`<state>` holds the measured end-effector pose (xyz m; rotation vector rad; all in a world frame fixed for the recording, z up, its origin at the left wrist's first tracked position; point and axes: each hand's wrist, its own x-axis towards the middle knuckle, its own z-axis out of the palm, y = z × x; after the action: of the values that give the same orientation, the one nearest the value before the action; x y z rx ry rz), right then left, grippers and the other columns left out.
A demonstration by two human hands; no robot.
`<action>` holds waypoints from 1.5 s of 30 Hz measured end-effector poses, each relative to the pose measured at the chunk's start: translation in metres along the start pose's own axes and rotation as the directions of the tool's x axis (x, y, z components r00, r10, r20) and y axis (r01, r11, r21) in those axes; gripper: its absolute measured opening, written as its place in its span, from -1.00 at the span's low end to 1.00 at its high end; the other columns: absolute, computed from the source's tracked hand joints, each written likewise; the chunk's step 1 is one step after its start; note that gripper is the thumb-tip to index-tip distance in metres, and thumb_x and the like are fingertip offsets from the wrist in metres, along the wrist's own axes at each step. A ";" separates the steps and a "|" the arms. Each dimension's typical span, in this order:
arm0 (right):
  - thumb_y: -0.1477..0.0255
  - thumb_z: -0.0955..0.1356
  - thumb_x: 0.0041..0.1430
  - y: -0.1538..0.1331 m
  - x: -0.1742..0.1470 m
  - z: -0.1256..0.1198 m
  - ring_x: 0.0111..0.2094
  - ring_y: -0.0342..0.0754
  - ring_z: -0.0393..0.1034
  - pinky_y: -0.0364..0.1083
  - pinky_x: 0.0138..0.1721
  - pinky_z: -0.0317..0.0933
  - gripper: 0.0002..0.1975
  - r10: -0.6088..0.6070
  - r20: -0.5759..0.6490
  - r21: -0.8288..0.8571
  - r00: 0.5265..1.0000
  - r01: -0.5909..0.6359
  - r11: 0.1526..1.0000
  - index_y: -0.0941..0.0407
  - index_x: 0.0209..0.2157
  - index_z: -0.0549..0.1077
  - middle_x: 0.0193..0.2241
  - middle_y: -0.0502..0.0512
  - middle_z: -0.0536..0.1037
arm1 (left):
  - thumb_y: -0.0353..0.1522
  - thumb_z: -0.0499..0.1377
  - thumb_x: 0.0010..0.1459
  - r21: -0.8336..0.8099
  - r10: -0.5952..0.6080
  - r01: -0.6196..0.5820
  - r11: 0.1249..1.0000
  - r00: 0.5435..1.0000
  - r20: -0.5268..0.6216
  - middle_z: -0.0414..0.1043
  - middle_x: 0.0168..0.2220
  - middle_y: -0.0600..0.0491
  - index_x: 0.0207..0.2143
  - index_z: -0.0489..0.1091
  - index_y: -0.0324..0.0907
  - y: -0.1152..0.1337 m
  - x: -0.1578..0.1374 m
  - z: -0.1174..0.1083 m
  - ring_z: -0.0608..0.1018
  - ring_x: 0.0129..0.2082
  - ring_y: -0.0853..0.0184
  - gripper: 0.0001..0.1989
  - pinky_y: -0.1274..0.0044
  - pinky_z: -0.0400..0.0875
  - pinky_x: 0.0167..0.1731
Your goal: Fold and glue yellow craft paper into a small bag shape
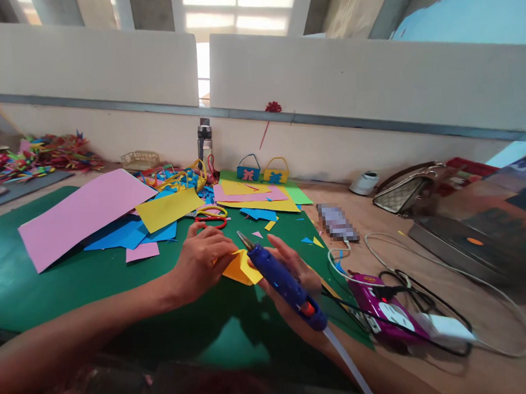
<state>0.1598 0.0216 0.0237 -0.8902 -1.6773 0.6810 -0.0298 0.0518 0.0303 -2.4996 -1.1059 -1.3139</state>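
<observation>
The right hand (289, 267) is wrapped around a blue glue gun (286, 285), its grip closed on the body so that the palm and most of the fingers are hidden behind the tool; only a few fingertips show past it. The metal nozzle points up and away, toward a folded piece of yellow paper (239, 268). A pale glue stick (348, 364) juts from the back of the gun and runs out of the picture at the bottom edge.

The left hand (204, 260) lies on the yellow paper, fingers curled down and pinching its left edge; the fingertips are tucked under and cannot be made out. The paper sits on a green sheet (49, 281) spread over the surface, between the two hands, partly covered by both.

Behind the hands lie red-handled scissors (211, 220) (blades hidden under paper scraps), a large pink sheet (81, 214) and a yellow sheet (168, 207). To the right a purple device (381, 308) sits among tangled cables, and a small object beyond it is blurred out. The far right of the view is smeared and hard to read.
</observation>
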 end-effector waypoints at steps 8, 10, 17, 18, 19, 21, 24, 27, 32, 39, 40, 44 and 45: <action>0.46 0.35 0.03 -0.004 -0.002 -0.001 -0.36 -0.02 0.48 -0.06 -0.37 0.36 -0.46 0.068 -0.067 0.008 0.995 -0.068 0.998 0.00 0.09 0.25 -0.29 0.07 0.57 | -0.54 0.05 0.15 -0.055 0.219 -0.224 0.973 0.972 -0.080 0.55 -0.36 0.10 -0.32 0.38 -0.13 -0.003 -0.001 -0.003 0.52 -0.40 0.43 -0.82 0.42 0.19 -0.10; 0.46 0.35 0.02 -0.002 -0.002 -0.001 -0.38 -0.03 0.47 -0.08 -0.38 0.36 -0.45 0.070 -0.066 0.030 0.995 -0.068 0.997 -0.01 0.09 0.25 -0.30 0.05 0.57 | -0.53 0.04 0.15 -0.064 0.238 -0.243 0.968 0.968 -0.080 0.54 -0.36 0.08 -0.34 0.38 -0.14 -0.003 -0.001 -0.005 0.52 -0.41 0.43 -0.83 0.42 0.20 -0.11; 0.44 0.34 0.04 0.003 -0.003 0.001 -0.32 -0.04 0.47 -0.10 -0.35 0.36 -0.47 0.055 -0.075 0.081 0.996 -0.049 0.995 -0.01 0.09 0.25 -0.27 0.07 0.55 | -0.52 0.02 0.16 -0.042 0.272 -0.275 0.960 0.960 -0.070 0.54 -0.33 0.06 -0.37 0.36 -0.13 -0.006 -0.003 -0.003 0.53 -0.37 0.41 -0.82 0.39 0.23 -0.10; 0.44 0.34 0.04 0.004 -0.003 0.002 -0.32 -0.03 0.47 -0.10 -0.34 0.36 -0.47 0.047 -0.073 0.073 0.996 -0.042 0.996 -0.01 0.09 0.25 -0.29 0.06 0.55 | -0.52 0.02 0.16 -0.039 0.278 -0.281 0.959 0.958 -0.068 0.54 -0.32 0.06 -0.36 0.36 -0.13 -0.006 -0.004 -0.002 0.53 -0.37 0.40 -0.83 0.38 0.23 -0.10; 0.44 0.34 0.04 0.004 -0.003 0.002 -0.31 -0.03 0.47 -0.10 -0.33 0.36 -0.46 0.043 -0.067 0.062 0.997 -0.039 0.997 -0.01 0.10 0.24 -0.31 0.06 0.55 | -0.53 0.02 0.15 -0.035 0.279 -0.282 0.959 0.958 -0.064 0.54 -0.32 0.05 -0.36 0.35 -0.13 -0.006 -0.004 -0.001 0.53 -0.37 0.40 -0.83 0.38 0.23 -0.09; 0.44 0.34 0.05 0.005 -0.004 0.002 -0.31 -0.04 0.47 -0.09 -0.31 0.37 -0.46 0.033 -0.064 0.053 0.997 -0.029 0.998 0.00 0.10 0.24 -0.35 0.05 0.55 | -0.54 0.02 0.15 -0.019 0.271 -0.272 0.962 0.961 -0.054 0.54 -0.32 0.05 -0.36 0.34 -0.14 -0.006 -0.005 0.000 0.53 -0.38 0.41 -0.83 0.38 0.23 -0.09; 0.44 0.35 0.05 0.006 -0.004 0.003 -0.32 -0.05 0.47 -0.08 -0.28 0.37 -0.47 0.031 -0.081 0.081 0.996 -0.024 0.996 -0.01 0.09 0.24 -0.35 0.03 0.54 | -0.53 0.04 0.14 0.007 0.251 -0.251 0.968 0.967 -0.052 0.53 -0.35 0.08 -0.39 0.33 -0.15 -0.004 -0.005 0.002 0.52 -0.41 0.43 -0.85 0.41 0.23 -0.09; 0.46 0.36 0.03 0.007 -0.004 0.006 -0.35 -0.07 0.47 -0.11 -0.30 0.37 -0.47 0.031 -0.067 0.066 0.997 -0.027 0.997 -0.03 0.07 0.26 -0.35 0.00 0.54 | -0.53 0.05 0.13 0.010 0.252 -0.252 0.968 0.965 -0.070 0.51 -0.39 0.11 -0.42 0.31 -0.15 -0.003 -0.005 0.005 0.50 -0.44 0.44 -0.86 0.43 0.24 -0.12; 0.48 0.36 0.04 0.009 -0.005 0.009 -0.35 -0.08 0.49 -0.10 -0.30 0.38 -0.50 0.006 -0.121 0.100 0.993 0.006 0.995 -0.05 0.05 0.28 -0.33 -0.02 0.54 | -0.54 0.04 0.14 -0.002 0.289 -0.290 0.957 0.955 -0.062 0.48 -0.41 0.09 -0.43 0.28 -0.16 -0.002 -0.005 0.008 0.43 -0.49 0.43 -0.85 0.47 0.27 -0.26; 0.51 0.34 0.02 0.007 -0.006 0.006 -0.35 -0.07 0.50 -0.14 -0.33 0.38 -0.48 -0.044 -0.107 -0.008 0.993 0.044 0.999 -0.01 0.07 0.26 -0.32 0.00 0.57 | -0.49 0.11 0.12 0.053 0.349 -0.345 0.937 0.931 -0.111 0.45 -0.46 0.09 -0.45 0.23 -0.17 -0.008 -0.006 0.016 0.41 -0.49 0.42 -0.88 0.51 0.23 -0.36; 0.50 0.34 0.02 0.007 -0.006 0.006 -0.34 -0.06 0.50 -0.13 -0.34 0.38 -0.47 -0.052 -0.105 -0.003 0.993 0.052 0.999 -0.01 0.07 0.25 -0.32 0.01 0.57 | -0.48 0.11 0.12 0.058 0.349 -0.344 0.937 0.930 -0.119 0.44 -0.47 0.10 -0.45 0.22 -0.16 -0.007 -0.006 0.016 0.41 -0.50 0.43 -0.88 0.51 0.22 -0.38; 0.49 0.36 -0.01 0.011 -0.005 0.007 -0.36 -0.04 0.50 -0.12 -0.35 0.38 -0.46 -0.088 -0.100 -0.011 0.991 0.087 0.996 0.00 0.06 0.27 -0.32 0.02 0.57 | -0.48 0.09 0.12 0.086 0.334 -0.324 0.942 0.933 -0.132 0.41 -0.52 0.13 -0.48 0.21 -0.16 -0.002 -0.004 0.016 0.36 -0.55 0.44 -0.86 0.52 0.18 -0.42; 0.49 0.36 -0.01 0.011 -0.005 0.008 -0.36 -0.04 0.50 -0.11 -0.34 0.38 -0.46 -0.088 -0.101 -0.018 0.991 0.087 0.996 0.00 0.06 0.28 -0.32 0.02 0.56 | -0.48 0.09 0.11 0.092 0.327 -0.317 0.944 0.935 -0.133 0.41 -0.52 0.13 -0.49 0.21 -0.16 0.000 -0.003 0.015 0.35 -0.56 0.43 -0.86 0.52 0.18 -0.43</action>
<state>0.1555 0.0230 0.0102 -0.8418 -1.6214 0.5561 -0.0209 0.0563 0.0182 -2.3603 -0.6614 -1.3125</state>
